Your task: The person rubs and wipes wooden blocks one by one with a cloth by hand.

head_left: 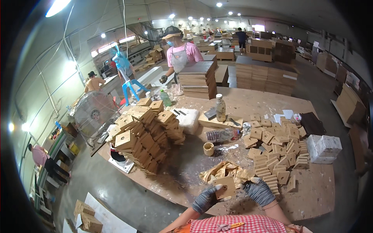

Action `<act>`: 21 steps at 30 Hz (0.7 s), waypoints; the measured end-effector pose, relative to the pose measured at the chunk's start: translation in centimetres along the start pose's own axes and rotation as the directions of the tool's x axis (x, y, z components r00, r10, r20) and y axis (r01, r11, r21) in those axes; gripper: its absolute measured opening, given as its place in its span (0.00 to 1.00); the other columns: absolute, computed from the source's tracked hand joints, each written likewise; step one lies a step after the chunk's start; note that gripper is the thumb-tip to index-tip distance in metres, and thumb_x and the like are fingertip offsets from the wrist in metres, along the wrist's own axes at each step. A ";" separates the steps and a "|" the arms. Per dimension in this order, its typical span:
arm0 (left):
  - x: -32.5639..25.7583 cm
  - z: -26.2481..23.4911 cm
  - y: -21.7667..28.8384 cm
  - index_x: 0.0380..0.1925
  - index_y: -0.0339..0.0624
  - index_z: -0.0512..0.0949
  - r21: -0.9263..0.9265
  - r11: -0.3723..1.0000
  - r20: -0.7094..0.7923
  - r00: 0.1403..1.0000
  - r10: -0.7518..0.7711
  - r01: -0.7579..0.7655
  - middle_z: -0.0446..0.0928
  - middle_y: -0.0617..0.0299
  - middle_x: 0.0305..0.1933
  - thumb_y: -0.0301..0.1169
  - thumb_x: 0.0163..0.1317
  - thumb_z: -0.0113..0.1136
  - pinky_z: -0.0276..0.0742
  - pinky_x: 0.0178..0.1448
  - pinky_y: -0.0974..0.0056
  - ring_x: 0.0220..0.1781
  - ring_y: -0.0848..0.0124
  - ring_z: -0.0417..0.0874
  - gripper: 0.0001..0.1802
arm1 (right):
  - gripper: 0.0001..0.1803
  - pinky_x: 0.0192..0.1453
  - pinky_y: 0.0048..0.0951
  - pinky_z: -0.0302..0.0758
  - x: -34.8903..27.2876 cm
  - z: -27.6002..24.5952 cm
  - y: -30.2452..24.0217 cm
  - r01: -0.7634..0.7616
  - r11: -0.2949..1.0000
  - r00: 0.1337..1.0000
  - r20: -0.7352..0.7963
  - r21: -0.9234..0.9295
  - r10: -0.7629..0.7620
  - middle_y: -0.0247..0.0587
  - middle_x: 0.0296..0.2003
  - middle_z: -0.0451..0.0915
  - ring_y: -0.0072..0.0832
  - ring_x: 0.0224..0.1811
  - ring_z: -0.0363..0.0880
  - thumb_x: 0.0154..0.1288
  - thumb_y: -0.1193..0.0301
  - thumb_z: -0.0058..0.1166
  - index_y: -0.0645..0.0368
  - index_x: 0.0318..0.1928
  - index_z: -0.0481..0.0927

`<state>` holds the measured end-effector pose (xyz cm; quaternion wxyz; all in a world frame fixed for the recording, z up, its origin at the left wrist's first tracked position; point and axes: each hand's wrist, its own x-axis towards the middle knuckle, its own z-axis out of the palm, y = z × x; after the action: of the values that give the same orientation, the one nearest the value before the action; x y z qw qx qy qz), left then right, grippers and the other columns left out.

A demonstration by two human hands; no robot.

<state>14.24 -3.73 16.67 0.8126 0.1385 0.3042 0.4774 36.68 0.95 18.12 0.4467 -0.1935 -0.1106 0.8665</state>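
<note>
My left hand [205,199], in a grey glove with bare fingertips, grips a square light-brown wooden block [225,187] with a round hole, above the table's near edge. To its right, my right hand [260,193], in a similar glove, is apart from the block, its thumb and forefinger spread and nothing visible between them. Its fingertips are close to a crumpled tan cloth [221,169]; whether they touch it I cannot tell. Just beyond that hand lies a loose heap of similar wooden blocks [278,149], some standing in rows.
A tall stack of wooden blocks [142,138] rises at the table's left. Beyond the cloth are a small round pot [208,148], a lying plastic bottle [222,135] and an upright bottle [220,108]. White wrapped packs [323,148] sit at right. A co-worker [182,58] stands across the table.
</note>
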 end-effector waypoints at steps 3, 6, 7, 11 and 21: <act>0.4 0.6 -0.7 0.58 0.40 0.63 0.206 0.978 -0.031 0.999 -0.016 0.022 0.71 0.57 0.53 0.37 0.57 0.59 0.75 0.55 0.55 0.52 0.63 0.75 0.30 | 0.23 0.55 0.41 0.74 -0.4 -1.6 0.2 0.073 0.990 0.997 0.050 -0.124 -0.067 0.54 0.51 0.72 0.43 0.52 0.73 0.62 0.71 0.47 0.70 0.55 0.65; 0.3 2.5 -0.1 0.57 0.40 0.63 0.354 0.935 -0.065 0.998 -0.016 0.038 0.72 0.58 0.52 0.39 0.58 0.58 0.77 0.50 0.58 0.51 0.65 0.76 0.29 | 0.20 0.57 0.40 0.73 -0.7 -0.9 0.8 0.101 0.995 0.995 -0.028 0.002 -0.101 0.53 0.51 0.72 0.43 0.51 0.73 0.67 0.71 0.40 0.69 0.57 0.64; 0.4 2.7 -0.1 0.56 0.39 0.65 0.341 0.940 -0.066 0.998 -0.001 0.024 0.73 0.58 0.50 0.39 0.58 0.58 0.78 0.45 0.62 0.49 0.66 0.77 0.28 | 0.21 0.62 0.40 0.67 -0.7 -1.0 0.8 0.070 0.997 0.997 -0.013 -0.009 -0.070 0.47 0.55 0.70 0.38 0.58 0.69 0.71 0.66 0.32 0.62 0.59 0.63; 0.4 3.2 -0.3 0.53 0.38 0.68 0.450 0.893 -0.083 0.995 0.055 -0.012 0.74 0.57 0.47 0.39 0.57 0.59 0.80 0.41 0.63 0.45 0.66 0.79 0.26 | 0.22 0.67 0.39 0.56 0.4 -5.1 1.8 0.183 0.930 0.983 0.048 -0.319 -0.177 0.37 0.58 0.68 0.30 0.62 0.63 0.72 0.61 0.27 0.51 0.61 0.63; -0.9 3.7 0.6 0.54 0.34 0.66 0.359 0.927 -0.013 0.993 0.120 -0.108 0.73 0.55 0.48 0.32 0.59 0.58 0.81 0.47 0.57 0.46 0.64 0.78 0.24 | 0.22 0.51 0.32 0.76 -1.5 2.6 1.1 0.236 0.936 0.962 -0.072 -0.262 -0.262 0.43 0.48 0.74 0.31 0.47 0.75 0.64 0.64 0.51 0.66 0.54 0.68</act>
<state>15.86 -4.01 20.19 0.7393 0.2932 0.3916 0.4628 35.54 -1.01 20.38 0.5300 -0.2785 -0.2194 0.7704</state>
